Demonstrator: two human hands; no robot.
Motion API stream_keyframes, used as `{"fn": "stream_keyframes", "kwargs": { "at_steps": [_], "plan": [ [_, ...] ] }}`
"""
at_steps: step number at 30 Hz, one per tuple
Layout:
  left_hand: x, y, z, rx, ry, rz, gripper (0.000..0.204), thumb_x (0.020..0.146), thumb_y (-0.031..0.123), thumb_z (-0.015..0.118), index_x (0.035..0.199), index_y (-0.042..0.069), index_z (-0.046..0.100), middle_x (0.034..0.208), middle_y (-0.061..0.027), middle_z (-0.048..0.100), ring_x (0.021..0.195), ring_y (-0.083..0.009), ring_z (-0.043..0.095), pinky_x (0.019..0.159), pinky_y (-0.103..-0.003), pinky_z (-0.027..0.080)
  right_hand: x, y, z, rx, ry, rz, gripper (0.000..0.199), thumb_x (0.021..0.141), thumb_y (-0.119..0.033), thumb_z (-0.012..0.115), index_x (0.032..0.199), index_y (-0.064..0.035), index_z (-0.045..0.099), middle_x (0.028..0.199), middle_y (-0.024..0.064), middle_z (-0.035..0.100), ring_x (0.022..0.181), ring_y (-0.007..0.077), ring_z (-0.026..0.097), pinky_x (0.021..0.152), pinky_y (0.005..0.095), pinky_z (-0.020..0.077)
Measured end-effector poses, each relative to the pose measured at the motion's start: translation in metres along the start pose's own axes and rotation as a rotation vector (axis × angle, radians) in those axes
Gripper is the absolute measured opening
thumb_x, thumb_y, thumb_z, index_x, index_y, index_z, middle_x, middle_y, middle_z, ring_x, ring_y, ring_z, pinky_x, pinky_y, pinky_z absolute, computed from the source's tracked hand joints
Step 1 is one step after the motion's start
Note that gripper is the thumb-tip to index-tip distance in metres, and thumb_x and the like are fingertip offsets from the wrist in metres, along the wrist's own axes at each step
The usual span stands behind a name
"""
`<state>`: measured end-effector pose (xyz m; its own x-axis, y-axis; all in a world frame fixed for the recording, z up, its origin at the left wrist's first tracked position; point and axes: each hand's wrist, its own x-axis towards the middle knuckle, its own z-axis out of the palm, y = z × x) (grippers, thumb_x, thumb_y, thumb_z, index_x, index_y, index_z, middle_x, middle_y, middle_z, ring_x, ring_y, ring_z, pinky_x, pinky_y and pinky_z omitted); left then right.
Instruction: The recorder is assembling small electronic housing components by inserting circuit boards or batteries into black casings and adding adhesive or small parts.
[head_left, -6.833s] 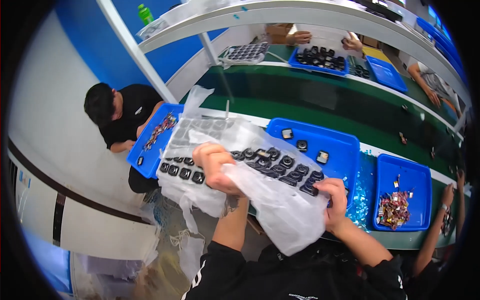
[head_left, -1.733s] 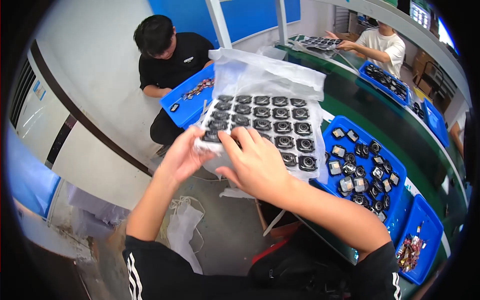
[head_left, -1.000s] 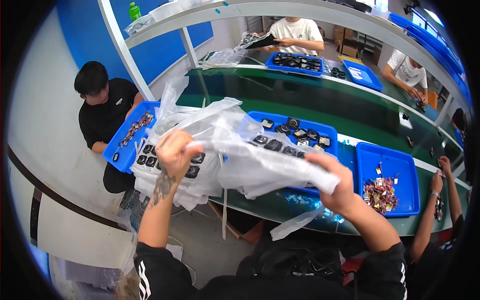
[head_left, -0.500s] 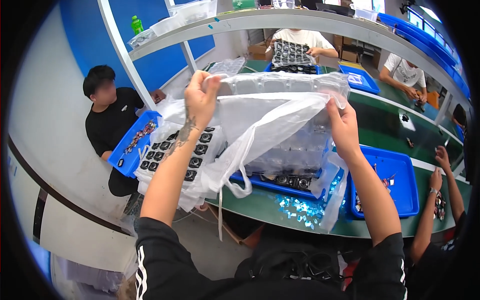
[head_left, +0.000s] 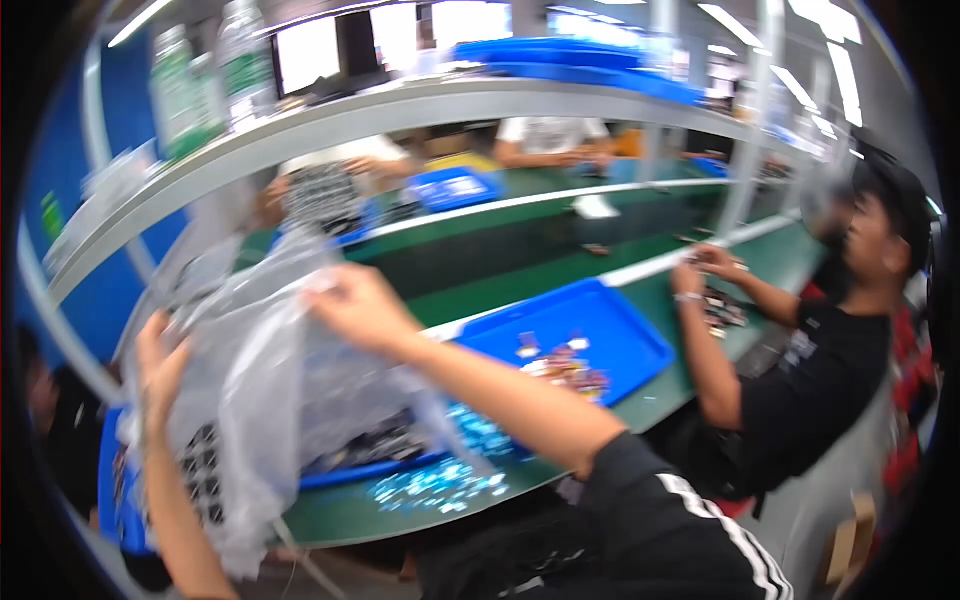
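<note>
Above the tabletop (head_left: 345, 522), shifting translucent plastic sheeting (head_left: 258, 395) leftward, clamping it in both hands' fingers (head_left: 335, 287), leaving black modules (head_left: 385, 444) behind.

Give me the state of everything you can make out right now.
Left hand: closed on translucent plastic
Right hand: pinching translucent plastic
Translucent plastic: held up, creased, draped
Central blue tray: upright, partly filled
Multicoloured parts: heaped loose
Blue scraps: scattered
Black parts: in rows
Bottles: upright, blurred
</note>
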<state>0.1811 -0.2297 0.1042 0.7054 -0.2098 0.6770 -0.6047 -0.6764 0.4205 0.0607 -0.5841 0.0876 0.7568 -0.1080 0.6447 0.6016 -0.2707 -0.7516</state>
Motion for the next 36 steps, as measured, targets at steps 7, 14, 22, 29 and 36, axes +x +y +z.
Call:
{"fn": "stream_keyframes", "kwargs": {
  "at_steps": [7, 14, 22, 29, 36],
  "plan": [
    [0.008, 0.065, 0.01, -0.461, -0.226, -0.196, 0.024, 0.086, 0.016, 0.065, 0.104, 0.002, 0.059, 0.096, -0.0003, 0.061, 0.09, -0.0095, 0.054, 0.082, -0.023, 0.04, 0.004, -0.016, -0.029, 0.194, -0.01, 0.305, 0.03, 0.091, -0.026, 0.062, 0.104, 0.0009, 0.061, 0.085, 0.0053, 0.064, 0.071, 0.0109, 0.059, 0.055, 0.028, 0.0504],
    [0.011, 0.057, 0.002, -0.521, -0.287, -0.309, 0.053, 0.084, 0.036, 0.071, 0.118, -0.003, 0.058, 0.114, -0.0059, 0.061, 0.103, -0.0157, 0.054, 0.089, -0.031, 0.041, 0.011, -0.029, -0.045, 0.122, -0.151, 0.41, 0.041, 0.088, -0.036, 0.069, 0.105, 0.0013, 0.061, 0.096, 0.0097, 0.065, 0.083, 0.0166, 0.062, 0.071, 0.0328, 0.0541],
    [0.003, 0.133, -0.065, -0.378, 0.085, -0.049, 0.03, 0.088, 0.024, 0.069, 0.109, 0.003, 0.064, 0.093, -0.0016, 0.064, 0.088, -0.0087, 0.057, 0.077, -0.023, 0.044, 0.039, -0.086, -0.039, 0.281, -0.027, 0.231, 0.043, 0.094, -0.045, 0.058, 0.104, -0.0032, 0.063, 0.092, 0.0032, 0.065, 0.081, 0.0107, 0.06, 0.07, 0.0271, 0.05],
    [-0.012, 0.125, -0.058, 0.257, 0.555, 0.329, 0.025, 0.082, 0.017, 0.071, 0.105, 0.007, 0.065, 0.097, -0.0084, 0.064, 0.096, -0.0227, 0.058, 0.087, -0.033, 0.044, 0.04, -0.105, -0.003, 0.418, 0.015, 0.068, 0.032, 0.102, -0.032, 0.046, 0.104, -0.0051, 0.063, 0.084, 0.0037, 0.064, 0.077, 0.0067, 0.057, 0.067, 0.0238, 0.0458],
    [-0.118, 0.16, 0.005, -0.098, 0.453, 0.206, 0.02, 0.085, 0.011, 0.068, 0.1, 0.001, 0.059, 0.099, -0.0094, 0.057, 0.092, -0.0234, 0.055, 0.085, -0.032, 0.044, 0.08, -0.11, -0.046, 0.416, 0.504, -0.121, 0.033, 0.101, -0.023, 0.048, 0.123, -0.0012, 0.058, 0.106, 0.0075, 0.067, 0.095, 0.0135, 0.064, 0.082, 0.0271, 0.0509]
  ]
}}
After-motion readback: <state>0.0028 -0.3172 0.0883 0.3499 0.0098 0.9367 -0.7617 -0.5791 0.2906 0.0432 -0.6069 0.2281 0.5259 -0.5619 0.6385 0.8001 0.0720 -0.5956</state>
